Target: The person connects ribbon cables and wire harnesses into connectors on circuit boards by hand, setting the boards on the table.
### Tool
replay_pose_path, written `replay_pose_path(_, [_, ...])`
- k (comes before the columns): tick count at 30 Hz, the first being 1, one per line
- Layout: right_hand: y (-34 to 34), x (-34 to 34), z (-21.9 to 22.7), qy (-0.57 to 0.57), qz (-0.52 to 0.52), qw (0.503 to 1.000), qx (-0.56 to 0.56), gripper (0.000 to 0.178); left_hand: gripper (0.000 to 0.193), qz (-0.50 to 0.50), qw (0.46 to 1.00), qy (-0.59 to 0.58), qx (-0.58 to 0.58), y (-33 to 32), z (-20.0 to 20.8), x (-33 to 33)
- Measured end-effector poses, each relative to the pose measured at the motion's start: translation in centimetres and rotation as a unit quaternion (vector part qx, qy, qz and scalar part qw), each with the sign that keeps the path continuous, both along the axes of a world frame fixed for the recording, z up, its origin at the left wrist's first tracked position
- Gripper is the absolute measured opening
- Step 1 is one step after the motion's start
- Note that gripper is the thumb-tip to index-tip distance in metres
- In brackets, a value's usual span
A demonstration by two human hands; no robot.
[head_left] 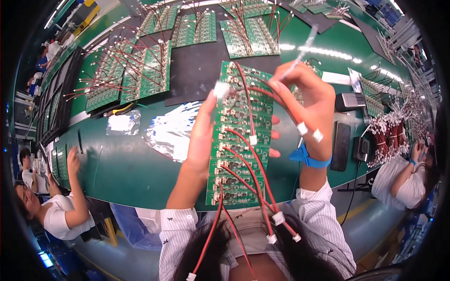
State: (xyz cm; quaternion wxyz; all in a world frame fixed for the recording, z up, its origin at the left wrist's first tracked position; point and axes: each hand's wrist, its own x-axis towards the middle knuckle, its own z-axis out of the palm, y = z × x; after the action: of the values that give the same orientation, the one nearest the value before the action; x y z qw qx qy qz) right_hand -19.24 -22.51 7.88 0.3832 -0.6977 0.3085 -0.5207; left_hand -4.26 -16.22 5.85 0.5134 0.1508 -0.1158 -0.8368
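Green circuit board panel (234,119) tilts upright in the left hand (199,136), raised over the near edge of the counter (126,173). That hand grips it from behind, thumb along the left edge, fingertips showing past the right edge. Red-and-black wires (248,98) come off the panel, several dangling below it with white plugs (279,218) on their ends. Over the panel's upper right, the right hand (314,96) is closed around a thin pale stick (304,49) that points up and away; two more plugs hang just below its palm. A blue strap (316,160) circles the right wrist. Left of the panel lie a heap of white and blue pieces (173,133), a clear bag (123,124) and yellow-handled pliers (123,109). Farther back, more wired boards (194,28) rest on dark mats (192,77)
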Motion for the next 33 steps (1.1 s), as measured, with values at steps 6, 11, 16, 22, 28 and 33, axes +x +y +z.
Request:
replay_pose_path(6, [-1.6, 1.0, -1.4, -0.023, 0.000, 1.000, 0.000, 0.007, 0.062, -0.046, 0.996, 0.071, -0.004, -0.7, -1.0, 0.6])
replay_pose_path(11, [-3.2, 1.3, -3.6, -0.024, 0.019, 0.995, 0.095, 0.011, 0.064, -0.099, 0.986, 0.132, -0.002, -1.9, -2.5, 1.1])
replay_pose_path(16, [-2.7, 0.9, -3.3, -0.062, 0.010, 0.994, 0.091, 0.011, 0.072, -0.198, 0.969, 0.127, -0.078, -2.9, -3.3, 1.6])
replay_pose_path(22, [-1.3, 1.4, -1.5, -0.071, 0.009, 0.995, 0.063, 0.010, 0.083, -0.192, 0.961, 0.183, -0.073, -0.9, -2.4, 1.2])
replay_pose_path(28, [-0.3, 0.8, -1.1, -0.061, 0.013, 0.996, 0.071, 0.010, 0.081, -0.207, 0.960, 0.186, -0.042, -0.7, -2.1, 0.7])
replay_pose_path(33, [-0.4, 0.7, -1.2, -0.017, -0.039, 0.995, 0.090, 0.011, 0.073, -0.253, 0.946, 0.188, -0.076, -2.4, -3.3, 0.2])
